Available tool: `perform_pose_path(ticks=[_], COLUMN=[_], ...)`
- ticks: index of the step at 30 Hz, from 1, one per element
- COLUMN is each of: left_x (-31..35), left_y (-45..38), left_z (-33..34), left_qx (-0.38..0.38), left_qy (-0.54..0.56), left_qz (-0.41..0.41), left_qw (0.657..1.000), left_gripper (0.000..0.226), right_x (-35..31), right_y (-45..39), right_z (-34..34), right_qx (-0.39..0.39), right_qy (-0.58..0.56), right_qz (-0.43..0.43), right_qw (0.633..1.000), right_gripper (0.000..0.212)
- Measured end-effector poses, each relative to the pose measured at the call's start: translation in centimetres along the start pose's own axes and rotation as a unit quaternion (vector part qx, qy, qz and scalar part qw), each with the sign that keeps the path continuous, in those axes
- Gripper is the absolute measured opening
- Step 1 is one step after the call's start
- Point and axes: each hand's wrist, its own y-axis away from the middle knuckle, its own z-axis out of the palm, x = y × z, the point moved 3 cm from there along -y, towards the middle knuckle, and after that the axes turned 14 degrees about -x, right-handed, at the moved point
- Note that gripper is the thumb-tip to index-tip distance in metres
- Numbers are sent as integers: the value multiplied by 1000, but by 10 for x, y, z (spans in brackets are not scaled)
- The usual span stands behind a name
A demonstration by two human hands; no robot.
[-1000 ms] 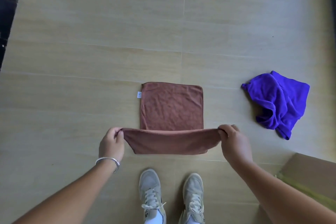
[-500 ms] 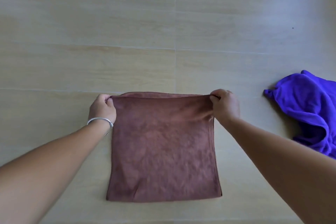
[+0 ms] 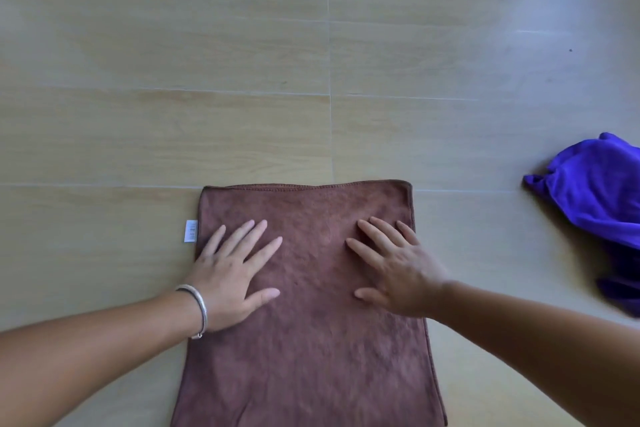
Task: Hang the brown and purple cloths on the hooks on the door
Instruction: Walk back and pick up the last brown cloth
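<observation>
Hands released brown cloth edge; left hand, right hand now flat, fingers spread.

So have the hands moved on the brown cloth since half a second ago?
Yes. The left hand and right hand let go of the brown cloth's far corners and now lie flat nearer its middle.
</observation>
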Motion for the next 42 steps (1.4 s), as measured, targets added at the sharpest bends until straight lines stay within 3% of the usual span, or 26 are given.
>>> perform_pose_path(ticks=[2,6,8,10,13,16,18,23,29,32,36,41,42], left_x=[-4,-35,-47,-49,-37,-27,-28,-38,-36,-35,-37,-36,-34], left_y=[-9,-54,-77,-82,-54,-11,8,26,24,27,47,89,99], left_z=[11,-17,-46,-61,-47,-18,-4,0,-13,-25,-62,-143,-164], left_qx=[-31,-42,-33,4,38,52,74,139,137,117,110,150,154], left_qy=[-38,-106,-75,-37,-32,-84,-113,-83,-83,-85,-66,4,12], left_qz=[-10,-80,-130,-126,-46,50,123,211,229,220,159,64,46], left_qw=[999,990,988,991,998,994,983,964,960,965,979,987,987], left_gripper=[83,80,77,73,78,83,72,36,27,29,33,3,5], right_x=[5,30,45,46,18,-10,-11,13,17,14,18,20,19], right_y=[-5,-38,-57,-68,-57,-26,-6,17,20,23,40,82,94], right_z=[3,-26,-51,-68,-67,-36,-11,8,2,-11,-60,-149,-172], right_qx=[-34,-22,-2,37,94,93,84,134,171,171,188,207,210], right_qy=[11,29,4,-16,-10,39,49,50,45,43,21,-40,-55], right_qz=[9,74,146,161,43,-80,-127,-183,-185,-174,-123,-52,-40], right_qw=[999,997,989,986,995,992,987,973,967,969,974,976,975], right_gripper=[87,86,81,76,74,74,70,43,26,27,5,8,10])
